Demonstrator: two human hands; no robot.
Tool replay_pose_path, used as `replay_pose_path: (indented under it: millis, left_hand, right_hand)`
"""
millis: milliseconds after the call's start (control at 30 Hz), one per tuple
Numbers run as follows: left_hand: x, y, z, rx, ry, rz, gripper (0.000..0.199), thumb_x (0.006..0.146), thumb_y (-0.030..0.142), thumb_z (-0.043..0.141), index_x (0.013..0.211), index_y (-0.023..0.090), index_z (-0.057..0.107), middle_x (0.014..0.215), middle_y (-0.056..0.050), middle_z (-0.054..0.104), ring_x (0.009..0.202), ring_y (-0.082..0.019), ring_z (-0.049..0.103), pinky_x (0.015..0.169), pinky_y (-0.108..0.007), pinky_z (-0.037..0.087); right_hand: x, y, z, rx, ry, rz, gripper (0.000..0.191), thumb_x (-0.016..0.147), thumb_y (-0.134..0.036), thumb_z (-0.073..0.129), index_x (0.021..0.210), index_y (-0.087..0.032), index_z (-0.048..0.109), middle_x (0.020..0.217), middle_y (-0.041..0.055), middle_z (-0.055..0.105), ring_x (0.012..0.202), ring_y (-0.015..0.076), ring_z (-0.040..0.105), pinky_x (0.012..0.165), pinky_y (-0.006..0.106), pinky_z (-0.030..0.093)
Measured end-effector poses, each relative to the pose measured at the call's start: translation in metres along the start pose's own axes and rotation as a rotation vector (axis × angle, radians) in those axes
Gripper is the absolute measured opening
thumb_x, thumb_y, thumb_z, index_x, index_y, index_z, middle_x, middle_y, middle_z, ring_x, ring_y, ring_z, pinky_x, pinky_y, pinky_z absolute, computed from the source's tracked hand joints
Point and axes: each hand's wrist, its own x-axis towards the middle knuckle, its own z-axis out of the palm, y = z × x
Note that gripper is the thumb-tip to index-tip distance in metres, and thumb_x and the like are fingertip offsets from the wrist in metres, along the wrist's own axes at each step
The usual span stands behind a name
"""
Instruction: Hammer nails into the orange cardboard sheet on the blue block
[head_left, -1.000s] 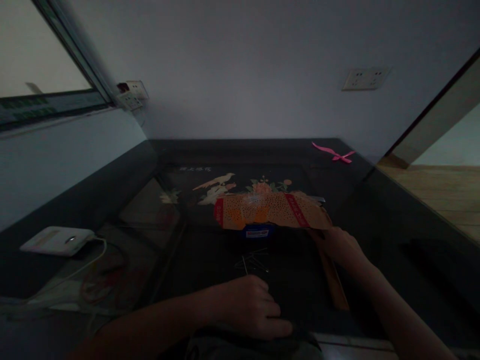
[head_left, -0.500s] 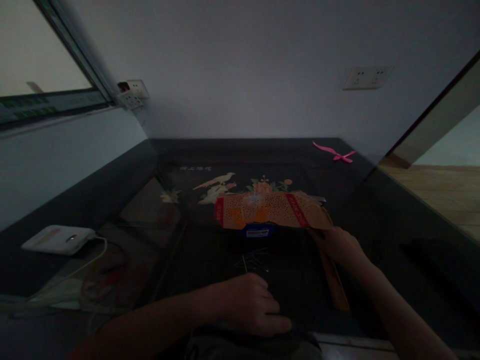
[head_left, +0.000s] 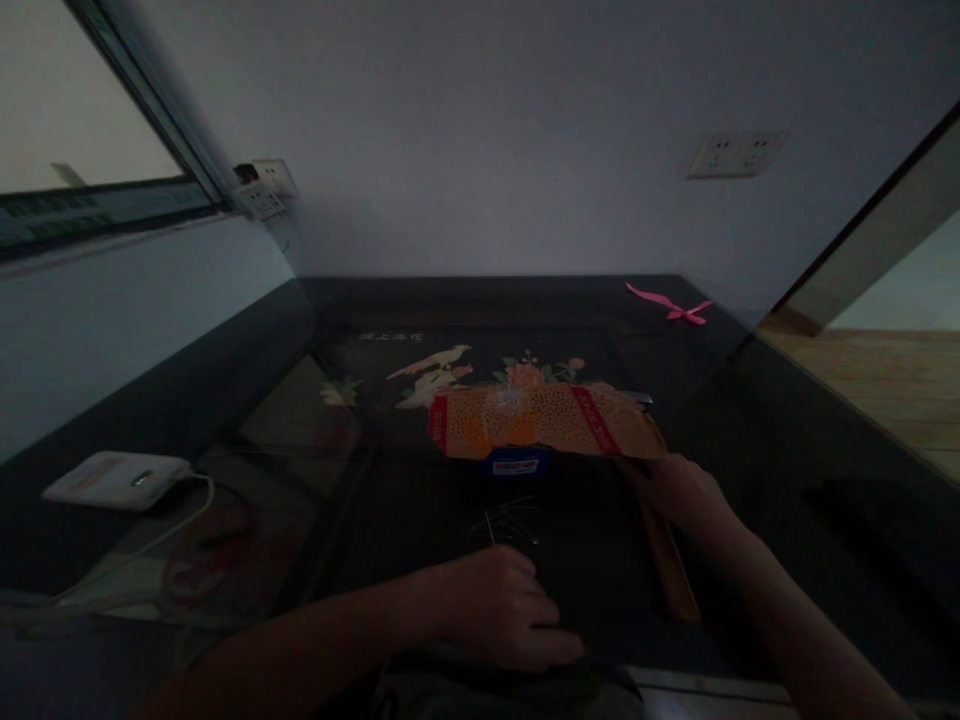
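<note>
My left hand (head_left: 499, 608) rests near the front edge of the table, its fingers curled in. A thin pin-like stick (head_left: 490, 527) shows just beyond its thumb; whether the fingers grip it is hidden. Several more thin, shiny pin-like pieces (head_left: 517, 518) lie on the dark tabletop ahead of it. My right hand (head_left: 686, 495) is closed on the right end of a cardboard piece (head_left: 551, 420), orange-brown with dots and red bands. Under that hand a brown strip (head_left: 671, 575) runs towards me. Below the cardboard's front edge a small blue box (head_left: 517, 462) is partly visible.
A white device (head_left: 116, 478) with a cable lies at the left. A pink ribbon (head_left: 682, 313) sits at the far right. A flat dark object (head_left: 885, 530) is near the right edge. The glossy table (head_left: 465, 300) meets a wall with sockets (head_left: 735, 155).
</note>
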Motion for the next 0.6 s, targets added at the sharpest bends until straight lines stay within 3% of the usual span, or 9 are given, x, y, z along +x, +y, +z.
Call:
replay_pose_path:
  millis: [600]
  left_hand:
    - [-0.0024, -0.0007, 0.0040, 0.000, -0.040, -0.013, 0.012, 0.093, 0.019, 0.052, 0.099, 0.016, 0.062, 0.061, 0.004, 0.057, 0.054, -0.010, 0.054, 0.047, -0.027, 0.033]
  right_hand:
    - [0.0003, 0.0006, 0.0003, 0.011, 0.020, -0.001, 0.043, 0.097, -0.048, 0.043, 0.104, -0.014, 0.068, 0.094, 0.0085, 0.074, 0.080, 0.0197, 0.071, 0.076, 0.040, 0.053]
